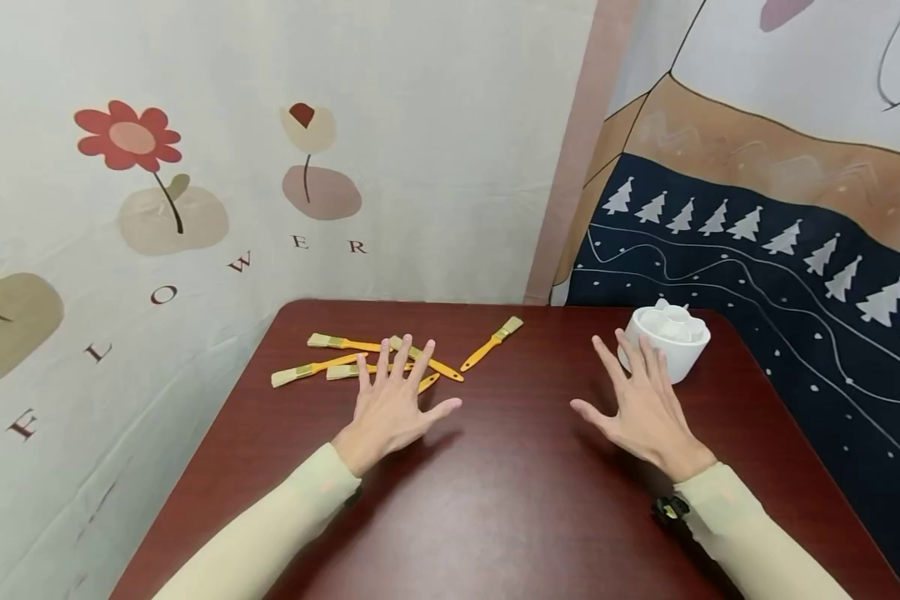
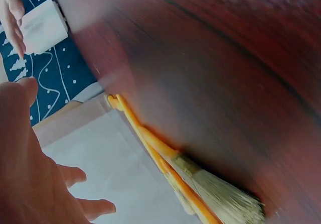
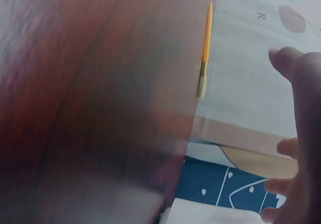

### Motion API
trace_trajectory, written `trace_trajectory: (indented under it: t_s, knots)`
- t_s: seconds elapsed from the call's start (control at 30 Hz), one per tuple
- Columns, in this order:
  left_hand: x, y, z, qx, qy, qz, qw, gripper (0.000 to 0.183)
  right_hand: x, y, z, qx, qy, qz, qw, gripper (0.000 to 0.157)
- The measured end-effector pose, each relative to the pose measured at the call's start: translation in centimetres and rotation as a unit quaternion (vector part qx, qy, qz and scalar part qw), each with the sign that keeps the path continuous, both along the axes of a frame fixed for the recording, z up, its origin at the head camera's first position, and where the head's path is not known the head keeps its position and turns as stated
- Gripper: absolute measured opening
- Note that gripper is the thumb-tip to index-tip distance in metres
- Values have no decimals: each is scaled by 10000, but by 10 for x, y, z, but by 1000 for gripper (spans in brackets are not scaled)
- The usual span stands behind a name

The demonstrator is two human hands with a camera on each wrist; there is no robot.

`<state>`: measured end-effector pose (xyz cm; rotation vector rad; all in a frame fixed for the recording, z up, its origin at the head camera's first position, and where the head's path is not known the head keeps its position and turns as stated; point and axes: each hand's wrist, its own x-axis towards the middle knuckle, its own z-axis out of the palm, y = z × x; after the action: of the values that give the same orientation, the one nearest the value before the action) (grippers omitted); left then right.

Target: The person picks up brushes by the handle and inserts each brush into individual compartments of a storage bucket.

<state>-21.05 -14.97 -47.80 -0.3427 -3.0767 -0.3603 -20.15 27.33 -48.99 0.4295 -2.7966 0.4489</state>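
My left hand point(image 1: 393, 408) hovers over the table with fingers spread, just in front of several paintbrushes with yellow handles and pale bristles. One paintbrush point(image 1: 300, 374) lies at the far left of the group, and part of the group is hidden behind the fingers. A separate paintbrush point(image 1: 492, 343) lies to the right, bristles toward the back. My right hand point(image 1: 645, 408), also spread and holding nothing, is in front of a white round pot point(image 1: 682, 350) and overlaps it in the head view. The left wrist view shows a brush's bristles point(image 2: 225, 196) close up.
The dark red wooden table point(image 1: 510, 500) ends at a pale curtain point(image 1: 450, 167) printed with flowers and letters. On the right hangs a navy cloth point(image 1: 720, 258) with white trees. White rounded pieces point(image 1: 671, 321) show inside the pot's rim. A dark device point(image 1: 671, 508) sits at the right wrist.
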Motion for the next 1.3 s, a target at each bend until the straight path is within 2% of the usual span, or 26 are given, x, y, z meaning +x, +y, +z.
trace_trajectory:
  t_s: [0.17, 0.4, 0.6, 0.73, 1.03, 1.3]
  knots:
    - [-4, 11, 1, 84, 43, -60, 9999, 113, -6, 11, 5, -167, 719, -9, 9973, 104]
    - [-10, 30, 1, 255, 196, -134, 9994, 110, -13, 27, 9, -543, 1465, -37, 9877, 95]
    - [-19, 49, -1, 327, 379, -295, 9983, 106, -18, 38, 10, -684, 1842, -124, 9804, 89]
    - [-24, 60, 0, 474, 504, -414, 9967, 104, -22, 45, 10, -790, 1911, -252, 9781, 88]
    - [-37, 85, 6, 806, 579, -649, 9929, 100, -31, 58, 8, -1069, 1727, -559, 9776, 91]
    - [-50, 111, 8, 1158, 576, -923, 9873, 94, -37, 70, 9, -1430, 1261, -1039, 9761, 104]
